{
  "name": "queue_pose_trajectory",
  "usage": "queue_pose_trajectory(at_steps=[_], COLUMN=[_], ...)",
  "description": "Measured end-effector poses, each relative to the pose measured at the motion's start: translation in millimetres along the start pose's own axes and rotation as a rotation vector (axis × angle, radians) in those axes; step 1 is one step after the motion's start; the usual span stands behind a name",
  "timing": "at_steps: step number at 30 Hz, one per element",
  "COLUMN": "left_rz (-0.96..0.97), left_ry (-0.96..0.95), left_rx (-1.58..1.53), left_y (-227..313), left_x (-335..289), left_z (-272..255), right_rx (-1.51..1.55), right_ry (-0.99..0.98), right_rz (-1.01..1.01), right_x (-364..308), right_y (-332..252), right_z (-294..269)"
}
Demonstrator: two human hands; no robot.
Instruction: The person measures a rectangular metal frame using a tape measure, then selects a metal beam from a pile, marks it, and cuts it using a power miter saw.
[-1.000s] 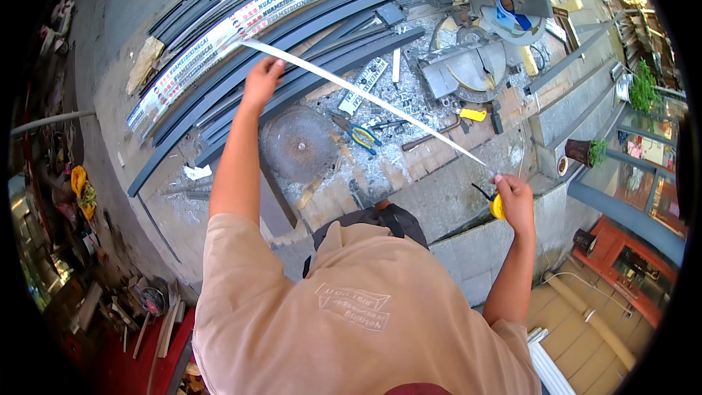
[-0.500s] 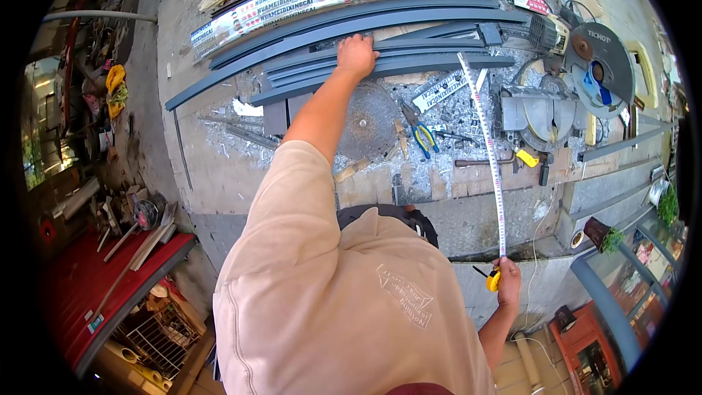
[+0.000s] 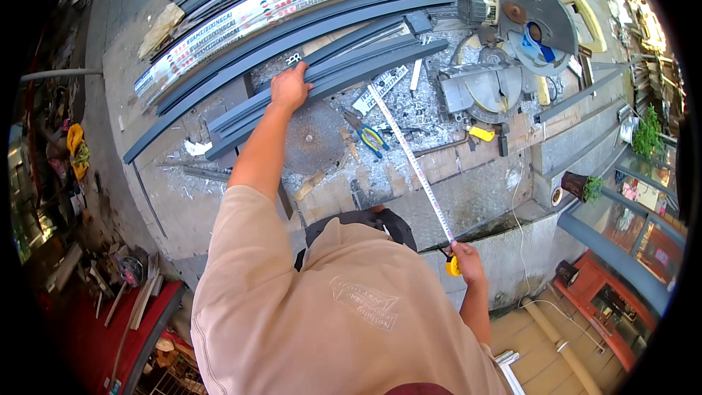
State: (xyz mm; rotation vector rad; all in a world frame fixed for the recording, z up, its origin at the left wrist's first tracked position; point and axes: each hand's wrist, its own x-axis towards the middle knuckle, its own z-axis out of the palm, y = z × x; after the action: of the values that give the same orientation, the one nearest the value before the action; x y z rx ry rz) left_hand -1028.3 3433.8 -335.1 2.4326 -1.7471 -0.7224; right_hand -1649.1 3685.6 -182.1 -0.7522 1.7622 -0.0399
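Observation:
My left hand (image 3: 291,88) is closed over the edge of several dark grey metal profiles (image 3: 351,66), which lie side by side on the work surface; its fingertips are partly hidden. My right hand (image 3: 468,262), low on the right, grips a yellow tape measure (image 3: 453,266). From it the white blade (image 3: 414,164) runs out up and to the left, its free end near the nearest profile. Between the hands lie blue-and-yellow pliers (image 3: 368,134) and a round saw blade (image 3: 308,138).
A miter saw (image 3: 497,88) stands at the right, a yellow-handled tool (image 3: 481,134) before it. Behind the profiles lie a longer grey profile (image 3: 219,106) and a white printed wrapped bundle (image 3: 278,7). Metal chips cover much of the surface. Potted plants (image 3: 583,185) stand far right.
The grey profiles under my left hand have shifted toward me, away from the long profile behind. My right hand with the tape measure has moved left in view; the whole view has turned.

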Motion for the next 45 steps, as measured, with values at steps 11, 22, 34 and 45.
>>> queue_pose_trajectory(at_steps=[11,22,34,45], left_rz=[0.142,0.112,0.088,0.019], left_ry=[0.175,0.026,-0.025,-0.237], left_rx=[0.022,-0.139,0.033,-0.078], left_y=[16.2,0.6,-8.5,-8.7], left_x=[-52.9,-36.3,-2.8,19.7], left_z=[1.5,-44.5,-56.7,0.0], right_rx=[0.080,0.055,0.163,0.135], right_ry=[-0.036,-0.024,-0.086,-0.092], right_rz=[0.118,0.085,0.155,0.115], right_x=[-4.6,-6.3,-1.0,-8.4], right_y=[41.2,27.7,76.3,72.0], right_z=[22.6,19.0,40.5,33.9])
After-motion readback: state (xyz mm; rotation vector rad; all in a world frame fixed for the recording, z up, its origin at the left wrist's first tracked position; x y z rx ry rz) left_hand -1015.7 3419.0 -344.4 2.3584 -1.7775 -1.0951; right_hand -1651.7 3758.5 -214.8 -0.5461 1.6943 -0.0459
